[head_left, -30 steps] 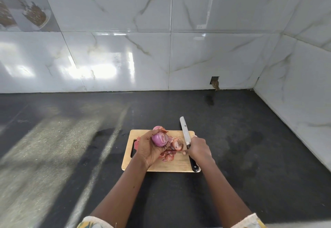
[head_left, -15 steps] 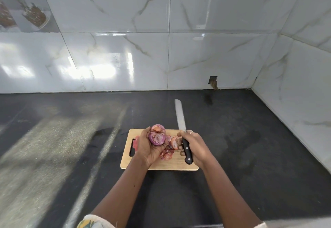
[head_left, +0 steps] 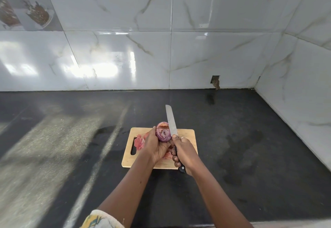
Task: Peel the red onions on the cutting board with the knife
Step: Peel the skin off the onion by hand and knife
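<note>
A wooden cutting board (head_left: 186, 134) lies on the dark counter in front of me. My left hand (head_left: 155, 146) holds a red onion (head_left: 163, 134) above the board, its cut end facing me. My right hand (head_left: 184, 151) grips the black handle of a long knife (head_left: 171, 120), whose blade points away from me and rests against the onion's right side. Pinkish onion skins (head_left: 139, 141) lie on the board's left part, and more peel shows under my hands.
The dark stone counter (head_left: 250, 147) runs left and right around the board. White marble-look tiled walls (head_left: 172, 57) close the back and the right side, with a small hole (head_left: 215, 82) low in the back wall.
My right hand took up the knife from the board and brought the blade against the onion. My left hand turned the onion so that its cut end faces me.
</note>
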`<action>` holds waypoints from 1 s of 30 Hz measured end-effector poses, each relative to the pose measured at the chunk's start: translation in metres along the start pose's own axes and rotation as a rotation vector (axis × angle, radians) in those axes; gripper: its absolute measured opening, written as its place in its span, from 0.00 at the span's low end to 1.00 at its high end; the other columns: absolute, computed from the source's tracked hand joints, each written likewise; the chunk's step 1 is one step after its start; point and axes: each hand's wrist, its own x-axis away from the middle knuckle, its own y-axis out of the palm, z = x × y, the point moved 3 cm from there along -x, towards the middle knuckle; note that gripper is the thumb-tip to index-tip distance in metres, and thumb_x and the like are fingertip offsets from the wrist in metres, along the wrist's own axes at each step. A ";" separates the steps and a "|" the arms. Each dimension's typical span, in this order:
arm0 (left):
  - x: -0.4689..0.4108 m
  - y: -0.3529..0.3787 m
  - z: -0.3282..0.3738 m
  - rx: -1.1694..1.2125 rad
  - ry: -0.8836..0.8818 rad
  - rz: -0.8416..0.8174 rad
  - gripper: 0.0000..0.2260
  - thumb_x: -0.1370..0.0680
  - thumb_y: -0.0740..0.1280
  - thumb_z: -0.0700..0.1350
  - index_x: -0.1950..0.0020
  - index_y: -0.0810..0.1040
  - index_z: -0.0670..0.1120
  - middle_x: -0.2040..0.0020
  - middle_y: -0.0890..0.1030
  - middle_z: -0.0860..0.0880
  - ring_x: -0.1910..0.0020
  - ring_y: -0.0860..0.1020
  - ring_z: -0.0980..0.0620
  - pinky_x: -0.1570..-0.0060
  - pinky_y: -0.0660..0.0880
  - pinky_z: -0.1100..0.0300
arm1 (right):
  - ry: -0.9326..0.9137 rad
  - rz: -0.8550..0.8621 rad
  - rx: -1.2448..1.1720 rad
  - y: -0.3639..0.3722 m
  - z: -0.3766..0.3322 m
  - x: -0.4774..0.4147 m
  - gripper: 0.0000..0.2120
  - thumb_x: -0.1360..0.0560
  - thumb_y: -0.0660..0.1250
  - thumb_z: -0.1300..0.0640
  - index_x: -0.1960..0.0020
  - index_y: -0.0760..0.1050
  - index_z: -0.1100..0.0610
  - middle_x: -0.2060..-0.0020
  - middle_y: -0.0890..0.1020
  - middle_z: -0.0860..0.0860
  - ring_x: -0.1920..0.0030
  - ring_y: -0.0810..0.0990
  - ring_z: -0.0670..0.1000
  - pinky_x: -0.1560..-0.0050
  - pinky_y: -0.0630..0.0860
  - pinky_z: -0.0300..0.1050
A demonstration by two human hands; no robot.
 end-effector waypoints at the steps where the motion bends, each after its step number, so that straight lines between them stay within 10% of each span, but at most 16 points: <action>1: -0.001 -0.001 0.000 -0.002 -0.005 -0.005 0.22 0.18 0.50 0.51 0.48 0.73 0.33 0.53 0.78 0.37 0.53 0.77 0.44 0.40 0.70 0.50 | 0.005 -0.001 0.013 0.000 -0.001 0.000 0.13 0.18 0.51 0.48 0.55 0.67 0.54 0.72 0.69 0.49 0.79 0.65 0.45 0.78 0.59 0.36; 16: -0.001 -0.002 -0.001 -0.182 0.047 -0.025 0.26 0.19 0.50 0.55 0.37 0.70 0.33 0.49 0.78 0.36 0.57 0.80 0.46 0.64 0.80 0.57 | 0.104 0.006 -0.105 0.001 -0.015 0.002 0.14 0.18 0.50 0.52 0.59 0.64 0.55 0.73 0.66 0.51 0.82 0.62 0.43 0.82 0.57 0.31; 21: 0.000 -0.004 -0.005 -0.178 0.038 -0.013 0.25 0.18 0.51 0.54 0.35 0.67 0.33 0.46 0.76 0.35 0.50 0.78 0.45 0.42 0.72 0.53 | 0.116 0.025 -0.091 0.003 -0.014 0.003 0.14 0.18 0.49 0.51 0.58 0.65 0.56 0.72 0.65 0.50 0.81 0.62 0.43 0.81 0.57 0.32; 30: 0.002 -0.004 -0.007 -0.161 0.004 -0.013 0.25 0.19 0.51 0.55 0.41 0.70 0.33 0.54 0.78 0.37 0.55 0.79 0.46 0.56 0.80 0.55 | 0.187 0.090 0.033 0.010 -0.011 0.005 0.14 0.18 0.47 0.50 0.47 0.67 0.57 0.73 0.67 0.52 0.81 0.63 0.46 0.81 0.59 0.33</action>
